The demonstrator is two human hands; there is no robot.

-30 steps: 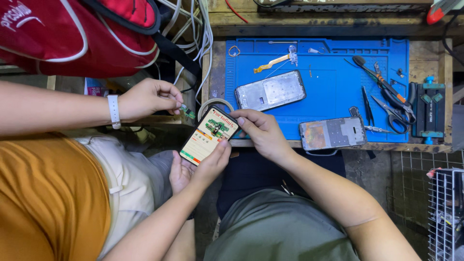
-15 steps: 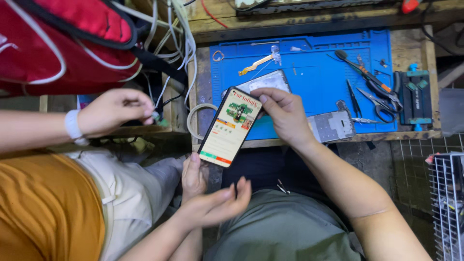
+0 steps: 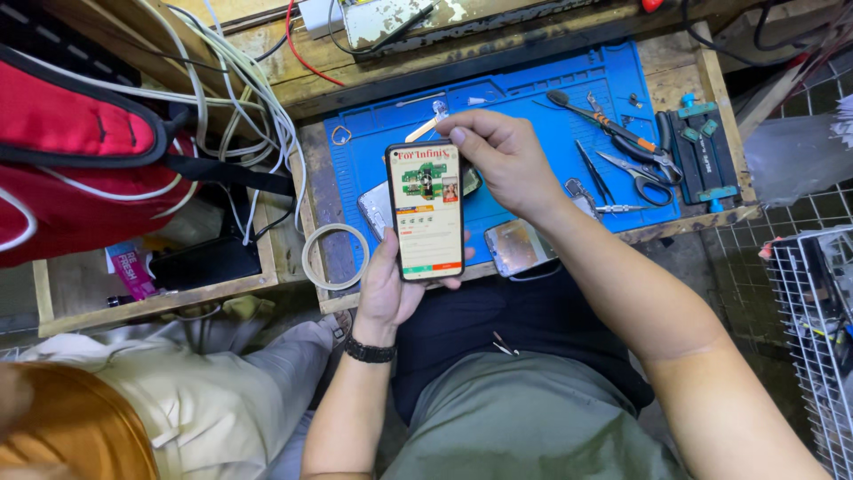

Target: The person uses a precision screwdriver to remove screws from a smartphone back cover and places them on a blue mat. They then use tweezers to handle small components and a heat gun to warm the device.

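A black smartphone (image 3: 426, 212) with a lit screen showing a green circuit part stands upright above the workbench edge. My left hand (image 3: 391, 289) grips its lower half from behind and below. My right hand (image 3: 502, 160) pinches the phone's top right corner with thumb and fingers. Behind the phone lies a blue work mat (image 3: 524, 116). On the mat, partly hidden by the phone, rests an opened phone body (image 3: 378, 209), and another phone part (image 3: 520, 244) lies at the mat's front edge.
Scissors (image 3: 635, 164), pliers (image 3: 613, 124), tweezers and a black clamp jig (image 3: 702, 151) lie at the mat's right. A tape ring (image 3: 333, 256), white cables and a red bag (image 3: 80, 151) are on the left. Another person in orange sits lower left. A wire basket (image 3: 817, 329) stands right.
The phone has been raised and turned upright. My left hand went from hovering below it to gripping its lower half. The other person's hand has left the bench.
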